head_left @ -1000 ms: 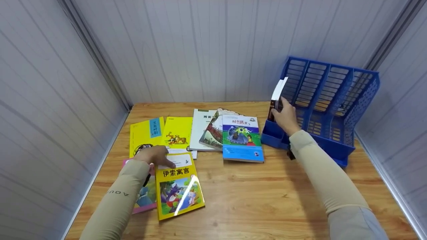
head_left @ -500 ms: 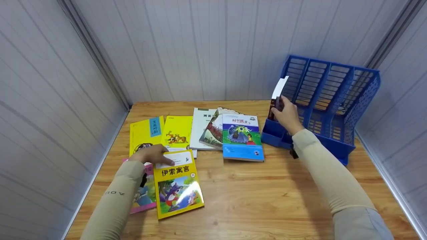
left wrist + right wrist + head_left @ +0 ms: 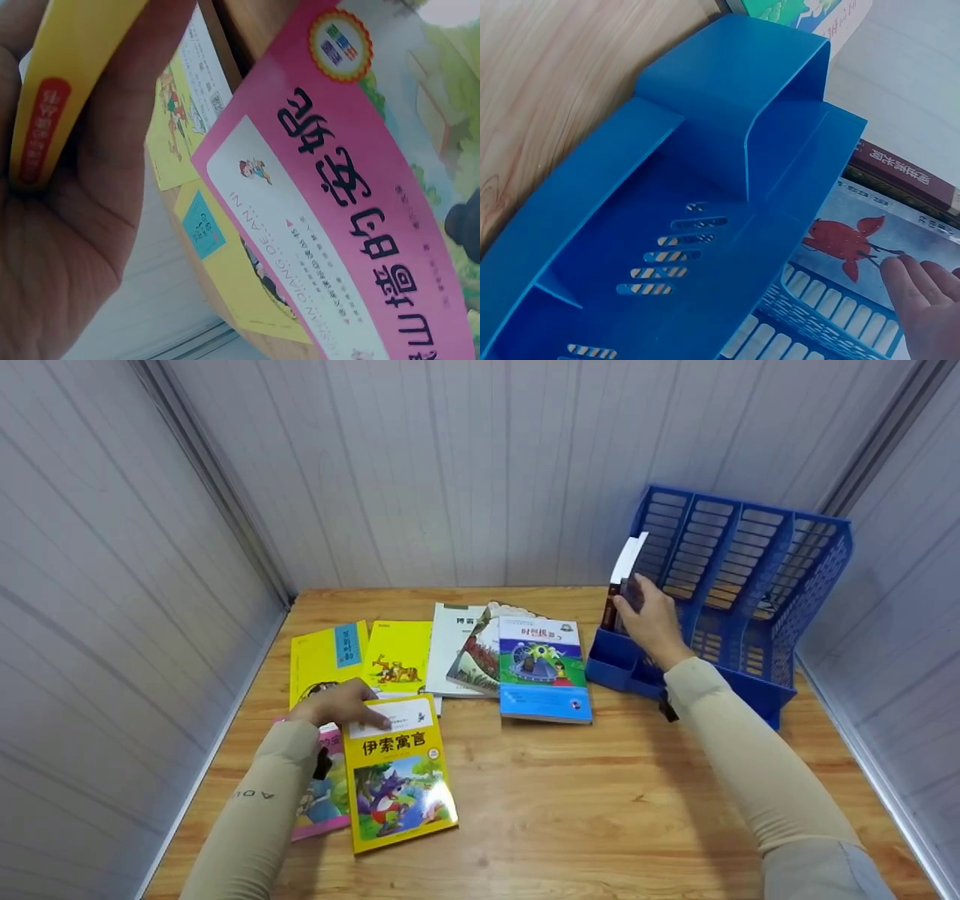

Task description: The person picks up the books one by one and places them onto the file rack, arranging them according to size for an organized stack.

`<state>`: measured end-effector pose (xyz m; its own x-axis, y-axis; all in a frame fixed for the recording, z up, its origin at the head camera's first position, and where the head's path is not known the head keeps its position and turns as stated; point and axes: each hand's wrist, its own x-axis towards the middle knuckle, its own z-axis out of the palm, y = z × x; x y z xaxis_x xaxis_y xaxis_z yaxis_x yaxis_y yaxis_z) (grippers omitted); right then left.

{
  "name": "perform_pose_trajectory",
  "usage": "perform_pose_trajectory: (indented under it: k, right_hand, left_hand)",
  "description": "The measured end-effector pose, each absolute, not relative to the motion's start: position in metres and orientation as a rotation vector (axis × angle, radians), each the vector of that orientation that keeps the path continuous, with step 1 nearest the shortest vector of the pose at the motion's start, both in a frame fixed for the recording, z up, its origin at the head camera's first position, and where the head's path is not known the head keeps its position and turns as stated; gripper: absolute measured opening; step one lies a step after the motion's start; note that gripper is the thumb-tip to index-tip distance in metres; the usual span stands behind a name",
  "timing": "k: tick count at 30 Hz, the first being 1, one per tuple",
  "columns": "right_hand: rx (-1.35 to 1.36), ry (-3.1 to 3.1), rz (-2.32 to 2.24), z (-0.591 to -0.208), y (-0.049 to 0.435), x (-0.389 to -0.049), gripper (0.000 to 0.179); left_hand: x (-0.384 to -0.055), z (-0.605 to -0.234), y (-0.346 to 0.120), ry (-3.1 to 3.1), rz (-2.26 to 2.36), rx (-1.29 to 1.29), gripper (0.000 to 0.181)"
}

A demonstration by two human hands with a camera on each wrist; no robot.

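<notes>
Left hand: this hand (image 3: 337, 706) is clamped on the spine side of the yellow book (image 3: 405, 787), probably because that edge keeps the pages together.
Yellow book: at the bench's (image 3: 555, 795) left, partly over the pink book (image 3: 326, 802).
Right hand: well apart from the left; this hand (image 3: 651, 615) lays straight fingers on the red-creature book (image 3: 836, 244), seemingly steadying it.
Rack: red-creature and brown-spined book (image 3: 911, 174) stand in the blue rack's (image 3: 750, 690) leftmost compartment, where its side wall likely props them.
Edges and room: wood shows between yellow book and rack; dividers bound each compartment.
</notes>
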<state>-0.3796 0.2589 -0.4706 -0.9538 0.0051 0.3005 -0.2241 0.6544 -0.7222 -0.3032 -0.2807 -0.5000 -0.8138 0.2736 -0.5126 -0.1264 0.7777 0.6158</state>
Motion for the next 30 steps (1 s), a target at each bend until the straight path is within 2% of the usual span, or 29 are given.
perform_pose_trajectory:
  k: [12,30]
  right_hand:
    - [0.229,-2.505,1.149,-0.468,0.264,-0.366,0.06]
    - [0.279,-2.632,1.021,-0.465,0.261,-0.337,0.075]
  left_hand:
    - [-0.303,-0.498,-0.284,2.307,0.979,0.207,0.051]
    - [-0.306,-0.5,-0.279,2.176,1.222,0.288,0.046]
